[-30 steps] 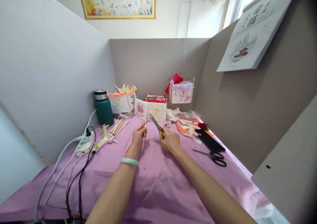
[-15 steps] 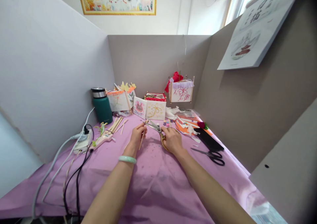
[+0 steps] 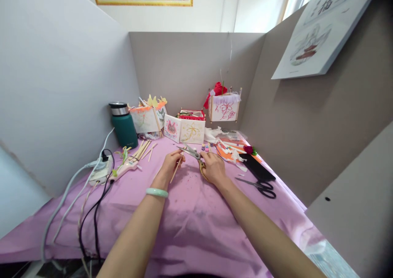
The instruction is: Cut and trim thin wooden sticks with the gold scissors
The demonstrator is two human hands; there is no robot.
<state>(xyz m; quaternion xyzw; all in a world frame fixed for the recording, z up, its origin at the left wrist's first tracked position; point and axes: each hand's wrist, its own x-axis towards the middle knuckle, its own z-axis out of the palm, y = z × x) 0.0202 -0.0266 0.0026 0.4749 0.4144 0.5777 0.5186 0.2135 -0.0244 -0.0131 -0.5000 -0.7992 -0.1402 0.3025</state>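
Note:
My left hand (image 3: 172, 164), below a pale green bangle (image 3: 156, 192), is closed around a thin wooden stick (image 3: 175, 171) that slants down toward me. Gold-handled scissors (image 3: 194, 152) are gripped in my right hand (image 3: 214, 167). Their blades are parted and point left, reaching the upper end of the stick by my left fingertips. Whether the blades touch the stick I cannot tell. Small dark specks lie on the purple cloth (image 3: 190, 212) beneath my hands.
On the left stand a green bottle (image 3: 124, 126), a glue gun (image 3: 124, 169), loose sticks (image 3: 143, 150) and a power strip (image 3: 101, 173) with cables. Decorated panels (image 3: 192, 131) stand behind. To the right lie black scissors (image 3: 260, 186), a black phone (image 3: 257, 167) and paper scraps (image 3: 238, 156).
The camera view has tilted down slightly, so the background sits higher. Both hands hold the same things in nearly the same place, and the scissor blades look a little wider apart.

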